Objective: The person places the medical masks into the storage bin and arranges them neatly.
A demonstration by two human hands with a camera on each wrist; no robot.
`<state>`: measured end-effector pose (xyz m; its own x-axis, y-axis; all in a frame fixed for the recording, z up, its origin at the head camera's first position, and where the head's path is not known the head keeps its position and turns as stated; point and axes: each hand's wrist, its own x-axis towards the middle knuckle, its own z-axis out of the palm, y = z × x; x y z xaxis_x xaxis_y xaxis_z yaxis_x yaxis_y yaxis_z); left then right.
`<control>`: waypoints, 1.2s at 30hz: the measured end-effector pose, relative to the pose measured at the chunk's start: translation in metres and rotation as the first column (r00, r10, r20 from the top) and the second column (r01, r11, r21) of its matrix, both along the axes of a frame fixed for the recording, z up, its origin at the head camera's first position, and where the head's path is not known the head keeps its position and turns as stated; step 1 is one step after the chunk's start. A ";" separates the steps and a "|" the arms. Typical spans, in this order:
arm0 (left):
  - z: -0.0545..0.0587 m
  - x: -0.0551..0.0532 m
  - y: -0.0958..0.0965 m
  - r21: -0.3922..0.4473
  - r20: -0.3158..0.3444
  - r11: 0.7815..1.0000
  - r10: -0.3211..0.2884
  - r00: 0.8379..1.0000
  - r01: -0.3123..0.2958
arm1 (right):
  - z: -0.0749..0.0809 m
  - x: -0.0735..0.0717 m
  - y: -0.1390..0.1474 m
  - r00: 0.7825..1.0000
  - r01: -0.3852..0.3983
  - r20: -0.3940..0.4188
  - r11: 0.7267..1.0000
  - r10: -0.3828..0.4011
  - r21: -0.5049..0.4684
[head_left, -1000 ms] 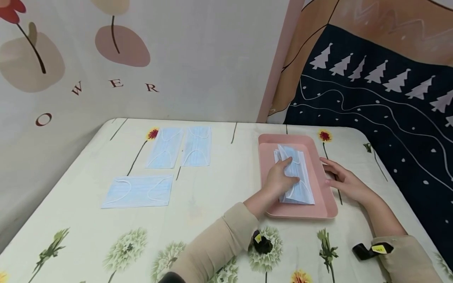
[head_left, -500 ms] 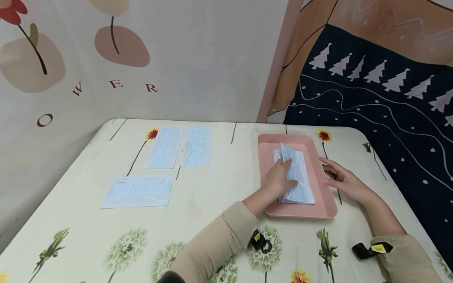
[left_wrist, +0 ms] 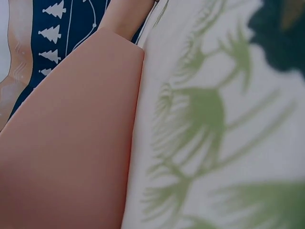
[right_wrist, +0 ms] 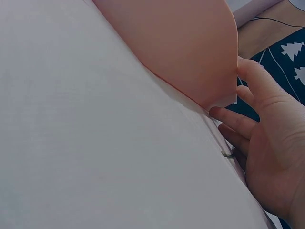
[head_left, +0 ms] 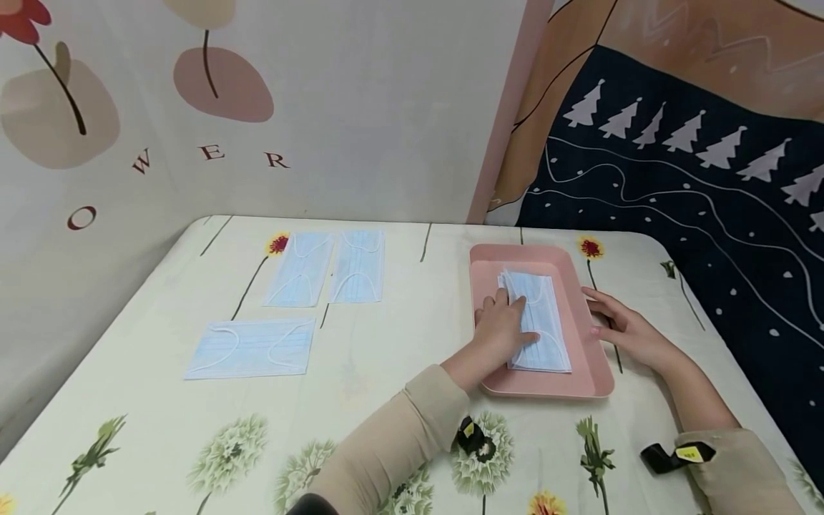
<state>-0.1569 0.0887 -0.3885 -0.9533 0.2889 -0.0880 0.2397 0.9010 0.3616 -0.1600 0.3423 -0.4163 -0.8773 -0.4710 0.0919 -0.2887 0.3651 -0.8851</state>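
Note:
A pink tray (head_left: 586,372) lies on the table's right side, with light blue pleated face masks (head_left: 547,325) stacked in it, white ear loops showing. My left hand (head_left: 498,329) reaches over the tray's left rim. Its thumb and index finger rest on the top mask near the left edge, the other fingers spread beside the stack. The mask's upper left corner stands up slightly. My right hand (head_left: 627,332) touches the tray's right side with loosely bent fingers. In the right wrist view, the fingertips (right_wrist: 219,112) meet the tray's outer wall (right_wrist: 190,57).
Two face masks lie side by side at the back left, one left (head_left: 299,270) and one right (head_left: 357,268). A third mask (head_left: 249,349) lies crosswise in front of them. A flower-print cloth (head_left: 386,400) covers the table; a wall (head_left: 386,107) rises behind.
The top mask, its left part raised before, has come down flatter onto the stack. My left hand has shifted slightly left and its fingers have spread. The right hand has stayed put.

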 end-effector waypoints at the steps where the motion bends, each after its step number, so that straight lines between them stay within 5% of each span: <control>1: 0.000 0.000 0.000 -0.012 0.004 1.000 0.001 1.000 -0.001 | 0.000 0.000 0.000 1.000 0.000 0.000 1.000 0.000 0.000; 10: -0.001 0.001 0.003 -0.068 -0.002 0.997 0.032 0.999 -0.032 | 0.001 0.001 0.000 1.000 0.001 0.003 1.000 -0.001 -0.001; 17: 0.001 0.005 0.003 -0.066 -0.069 0.997 0.037 0.997 -0.041 | 0.002 0.002 0.000 1.000 -0.007 0.001 1.000 0.007 -0.009; 25: 0.018 0.006 -0.014 0.089 -0.207 0.994 -0.048 0.977 0.068 | 0.001 0.002 0.000 1.000 0.000 0.002 1.000 0.000 -0.003; 30: 0.032 0.005 -0.032 0.250 -0.250 0.957 -0.084 0.965 0.148 | 0.001 0.002 -0.001 1.000 0.017 0.010 1.000 -0.017 0.008; 36: 0.049 0.001 -0.055 0.378 -0.268 0.911 -0.063 0.961 0.165 | 0.001 0.002 -0.002 1.000 0.011 0.012 1.000 -0.010 -0.007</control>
<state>-0.1558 0.0334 -0.3392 -0.8883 0.3588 0.2866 0.4586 0.6585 0.5967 -0.1578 0.3405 -0.4150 -0.8833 -0.4611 0.0848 -0.2745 0.3621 -0.8908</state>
